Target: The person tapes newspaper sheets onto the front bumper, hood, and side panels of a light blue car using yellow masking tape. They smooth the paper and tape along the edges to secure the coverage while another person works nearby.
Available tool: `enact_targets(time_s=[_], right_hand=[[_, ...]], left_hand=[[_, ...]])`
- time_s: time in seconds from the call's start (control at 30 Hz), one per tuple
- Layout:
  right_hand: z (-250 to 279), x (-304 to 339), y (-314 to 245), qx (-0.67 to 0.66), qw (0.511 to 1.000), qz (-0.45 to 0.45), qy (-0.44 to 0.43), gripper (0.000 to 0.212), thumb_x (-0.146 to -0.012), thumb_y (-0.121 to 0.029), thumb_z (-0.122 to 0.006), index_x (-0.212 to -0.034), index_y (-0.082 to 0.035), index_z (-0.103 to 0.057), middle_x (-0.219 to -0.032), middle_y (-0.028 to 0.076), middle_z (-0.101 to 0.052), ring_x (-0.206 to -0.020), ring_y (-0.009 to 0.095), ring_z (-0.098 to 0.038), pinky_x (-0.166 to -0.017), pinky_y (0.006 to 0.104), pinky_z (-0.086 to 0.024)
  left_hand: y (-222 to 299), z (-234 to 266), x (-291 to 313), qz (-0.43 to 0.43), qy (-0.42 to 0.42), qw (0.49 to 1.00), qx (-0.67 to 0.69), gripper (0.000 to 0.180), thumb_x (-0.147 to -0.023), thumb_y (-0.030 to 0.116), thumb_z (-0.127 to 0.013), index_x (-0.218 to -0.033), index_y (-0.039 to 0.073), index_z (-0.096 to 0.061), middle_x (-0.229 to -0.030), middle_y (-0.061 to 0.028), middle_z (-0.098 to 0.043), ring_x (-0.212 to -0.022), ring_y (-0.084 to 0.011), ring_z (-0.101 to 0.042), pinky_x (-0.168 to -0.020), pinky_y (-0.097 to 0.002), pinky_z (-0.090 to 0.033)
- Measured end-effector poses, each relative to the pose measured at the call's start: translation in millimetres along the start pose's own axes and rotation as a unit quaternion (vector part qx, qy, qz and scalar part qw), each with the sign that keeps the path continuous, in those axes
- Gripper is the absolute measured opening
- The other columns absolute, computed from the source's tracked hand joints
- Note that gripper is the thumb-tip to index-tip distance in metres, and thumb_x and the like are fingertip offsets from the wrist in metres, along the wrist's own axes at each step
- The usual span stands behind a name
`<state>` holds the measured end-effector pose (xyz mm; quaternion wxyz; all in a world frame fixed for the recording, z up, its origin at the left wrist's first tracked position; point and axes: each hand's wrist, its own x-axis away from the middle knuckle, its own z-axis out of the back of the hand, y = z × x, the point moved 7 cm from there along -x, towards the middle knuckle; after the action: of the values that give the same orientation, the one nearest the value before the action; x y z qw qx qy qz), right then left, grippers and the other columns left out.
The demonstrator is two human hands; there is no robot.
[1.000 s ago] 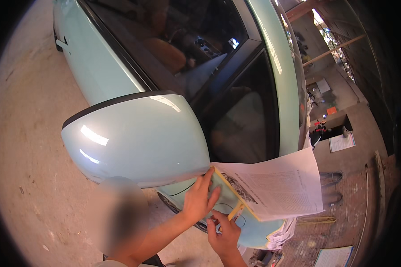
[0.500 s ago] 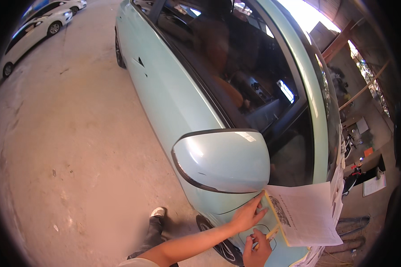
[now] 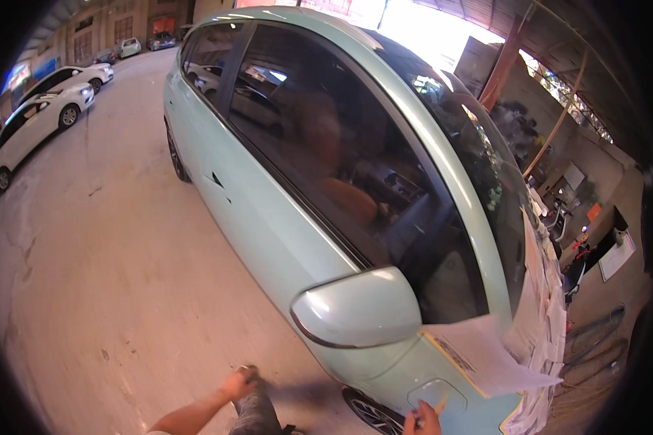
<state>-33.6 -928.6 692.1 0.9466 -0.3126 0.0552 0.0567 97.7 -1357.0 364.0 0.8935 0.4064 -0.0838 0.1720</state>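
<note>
A pale green car (image 3: 268,217) fills the middle of the view. A white paper sheet (image 3: 486,355) edged with yellow tape lies against the car's front wing, just below the side mirror (image 3: 359,315). My right hand (image 3: 422,420) is at the bottom edge, against the wing under the sheet, and pinches a short yellow tape strip (image 3: 440,404). My left hand (image 3: 239,380) hangs away from the car over the concrete floor, above my leg. It touches nothing, and it is too blurred to show its fingers. More paper (image 3: 544,319) covers the windscreen and bonnet.
The car's front wheel (image 3: 374,413) is right beside my right hand. Concrete floor (image 3: 109,275) stretches to the left, with white cars (image 3: 29,123) parked far off. Workshop clutter, cables and boards (image 3: 595,254) line the wall at the right.
My view has lifted and pulled back from the mirror. My left hand has come off the paper and dropped leftward away from the car. My right hand stays low at the wing.
</note>
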Motion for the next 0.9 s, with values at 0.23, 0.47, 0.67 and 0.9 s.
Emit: enact_targets(time_s=[0.23, 0.47, 0.67, 0.9], right_hand=[[-92.0, 55.5, 33.6, 0.132, 0.979, -0.159, -0.004, 0.032, -0.091, -0.027, -0.067, -0.116, -0.007, -0.066, -0.091, 0.015, -0.072, -0.078, 0.03, -0.07, -0.075, 0.0402, -0.055], [-207.3, 154.9, 31.2, 0.123, 0.957, -0.22, -0.143, 0.032, -0.086, -0.031, -0.073, -0.115, -0.018, -0.067, -0.084, 0.009, -0.073, -0.071, 0.027, -0.069, -0.068, 0.0417, -0.056], [-218.3, 197.6, -29.3, 0.126, 0.925, -0.339, -0.115, 0.031, -0.086, -0.031, -0.073, -0.111, -0.012, -0.069, -0.077, 0.012, -0.071, -0.071, 0.028, -0.068, -0.068, 0.0407, -0.055], [-209.7, 171.7, -48.6, 0.182, 0.918, -0.352, -0.033, 0.027, -0.084, -0.027, -0.074, -0.106, -0.012, -0.072, -0.084, 0.01, -0.073, -0.075, 0.027, -0.071, -0.068, 0.0383, -0.056]], left_hand=[[-59.1, 277.5, -139.2, 0.065, 0.189, 0.967, -0.16, 0.053, -0.09, 0.034, -0.067, -0.135, 0.009, -0.055, -0.132, -0.0182, -0.057, -0.118, -0.036, -0.058, -0.097, -0.0461, -0.05], [-41.8, 461.4, -339.5, -0.038, 0.281, 0.879, -0.383, 0.082, -0.085, 0.044, -0.072, -0.147, 0.001, -0.041, -0.146, -0.0161, -0.048, -0.133, -0.0306, -0.046, -0.11, -0.0443, -0.039], [-68.7, 495.3, -447.8, -0.102, 0.222, 0.912, -0.329, 0.054, -0.078, 0.047, -0.077, -0.115, 0.008, -0.066, -0.123, -0.0126, -0.063, -0.12, -0.0325, -0.055, -0.103, -0.0452, -0.044], [-106.8, 499.8, -501.5, -0.072, 0.138, 0.907, -0.392, 0.066, -0.077, 0.059, -0.074, -0.111, 0.002, -0.065, -0.111, -0.0169, -0.068, -0.108, -0.0352, -0.06, -0.096, -0.0458, -0.047]])
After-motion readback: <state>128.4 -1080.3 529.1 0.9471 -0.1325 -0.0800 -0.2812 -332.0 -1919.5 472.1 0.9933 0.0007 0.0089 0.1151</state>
